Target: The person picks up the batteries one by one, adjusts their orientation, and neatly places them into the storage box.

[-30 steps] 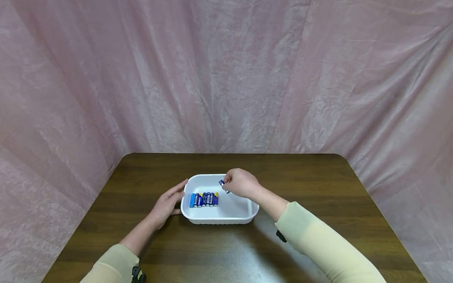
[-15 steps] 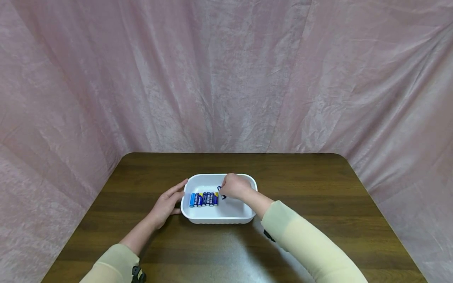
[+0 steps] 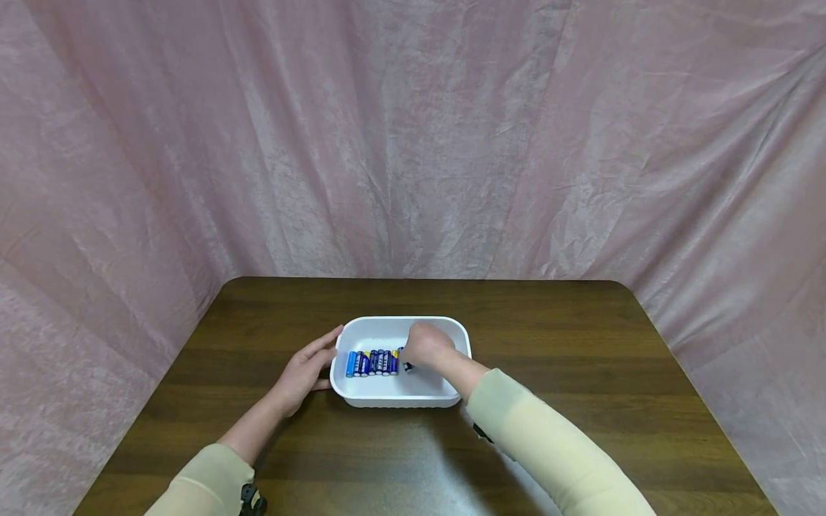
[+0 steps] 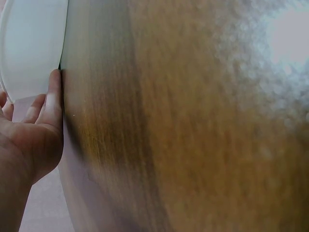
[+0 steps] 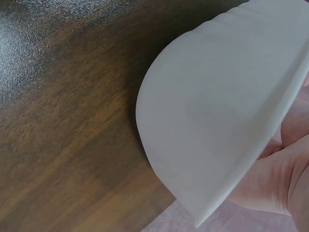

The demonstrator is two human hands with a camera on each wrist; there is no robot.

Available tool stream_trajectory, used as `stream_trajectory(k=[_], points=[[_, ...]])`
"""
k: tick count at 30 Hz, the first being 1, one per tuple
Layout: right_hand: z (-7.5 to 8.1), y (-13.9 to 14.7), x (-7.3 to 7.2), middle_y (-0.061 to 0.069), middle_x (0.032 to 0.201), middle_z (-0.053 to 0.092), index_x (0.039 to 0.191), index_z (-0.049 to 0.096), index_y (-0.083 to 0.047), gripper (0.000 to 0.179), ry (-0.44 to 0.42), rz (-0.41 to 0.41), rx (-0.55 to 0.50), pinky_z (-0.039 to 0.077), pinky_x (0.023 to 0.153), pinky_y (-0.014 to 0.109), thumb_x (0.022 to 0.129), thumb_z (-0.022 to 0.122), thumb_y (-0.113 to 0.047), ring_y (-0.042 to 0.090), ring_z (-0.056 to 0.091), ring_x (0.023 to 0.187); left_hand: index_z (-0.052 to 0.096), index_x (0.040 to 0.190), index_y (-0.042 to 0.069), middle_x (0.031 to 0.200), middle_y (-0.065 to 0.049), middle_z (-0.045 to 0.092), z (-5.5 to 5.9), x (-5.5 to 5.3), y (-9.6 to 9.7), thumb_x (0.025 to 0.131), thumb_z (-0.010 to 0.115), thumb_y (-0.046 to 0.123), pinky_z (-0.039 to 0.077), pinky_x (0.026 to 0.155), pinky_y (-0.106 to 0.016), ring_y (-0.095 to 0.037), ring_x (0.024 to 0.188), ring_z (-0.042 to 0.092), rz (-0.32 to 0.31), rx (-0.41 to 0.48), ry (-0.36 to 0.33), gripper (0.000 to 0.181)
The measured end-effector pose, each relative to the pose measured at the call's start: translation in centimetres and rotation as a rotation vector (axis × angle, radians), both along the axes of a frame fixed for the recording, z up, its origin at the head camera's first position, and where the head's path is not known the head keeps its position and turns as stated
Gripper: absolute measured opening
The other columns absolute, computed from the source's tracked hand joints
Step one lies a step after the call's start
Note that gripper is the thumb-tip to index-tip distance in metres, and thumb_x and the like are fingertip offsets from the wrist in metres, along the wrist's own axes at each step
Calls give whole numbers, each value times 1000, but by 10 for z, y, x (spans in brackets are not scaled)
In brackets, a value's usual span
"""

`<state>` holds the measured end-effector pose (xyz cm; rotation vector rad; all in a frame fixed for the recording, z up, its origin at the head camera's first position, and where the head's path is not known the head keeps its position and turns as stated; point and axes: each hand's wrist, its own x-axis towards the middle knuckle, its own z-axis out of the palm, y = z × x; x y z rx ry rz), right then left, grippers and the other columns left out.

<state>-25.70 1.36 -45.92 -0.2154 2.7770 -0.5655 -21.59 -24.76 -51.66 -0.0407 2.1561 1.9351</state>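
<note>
A white plastic tray (image 3: 400,403) with raised walls stands on the table, holding several blue AA-type batteries (image 3: 373,363) side by side in a row at its left. My right hand (image 3: 427,345) reaches down inside the tray and pinches another battery (image 3: 408,366) just right of the row. Most of that battery is hidden behind the fingers. Against the tray's left wall rests my left hand (image 3: 302,376), its fingers extended along the outside. From the left wrist, this hand (image 4: 36,140) touches the tray's side (image 4: 34,48). The tray wall (image 5: 212,101) partly covers my right hand (image 5: 270,179) in the right wrist view.
The brown wooden table (image 3: 548,337) extends around the tray on all sides. Behind its far edge hangs a pink curtain (image 3: 413,143).
My right hand has lowered into the tray, carrying the pinched battery down and slightly left towards the end of the row. The left hand and the tray stay in place.
</note>
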Motion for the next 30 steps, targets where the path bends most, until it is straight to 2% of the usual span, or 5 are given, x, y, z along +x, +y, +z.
stream_trajectory(k=[5, 13, 16, 20, 30], points=[[-2, -1, 2, 2, 68, 57, 74, 59, -13, 18, 10, -9, -8, 42, 53, 31, 82, 75, -19, 17, 50, 59, 47, 155, 34, 163, -8, 35, 0, 0, 1, 106, 56, 32, 59, 86, -45, -35, 130, 54, 7, -2, -8, 49], [-1, -3, 3, -2, 57, 64, 67, 74, -9, 15, 5, -7, -26, 39, 52, 29, 80, 73, -17, 15, 51, 54, 48, 154, 35, 162, -6, 36, 1, 1, 1, 106, 57, 31, 59, 85, -46, -34, 129, 54, 4, 8, -3, 49], [2, -2, 3, 1, 61, 70, 70, 78, -7, 16, -9, 3, -35, 39, 55, 28, 82, 73, -18, 14, 52, 56, 48, 154, 35, 162, -6, 36, 1, 1, 1, 106, 57, 32, 59, 85, -46, -34, 129, 54, 5, 8, -2, 49], [3, -1, 4, 4, 68, 74, 71, 79, -6, 18, -27, 1, -53, 39, 57, 26, 83, 73, -18, 14, 52, 57, 48, 154, 35, 163, -6, 35, 0, 1, 0, 106, 57, 32, 59, 85, -45, -34, 129, 54, 6, 2, -3, 49], [5, 2, 5, 7, 70, 74, 71, 79, -6, 21, -50, 13, -65, 41, 59, 27, 87, 76, -20, 13, 53, 57, 48, 154, 34, 163, -7, 35, -1, 0, 1, 106, 57, 31, 60, 85, -45, -34, 128, 55, 8, 4, 0, 49]])
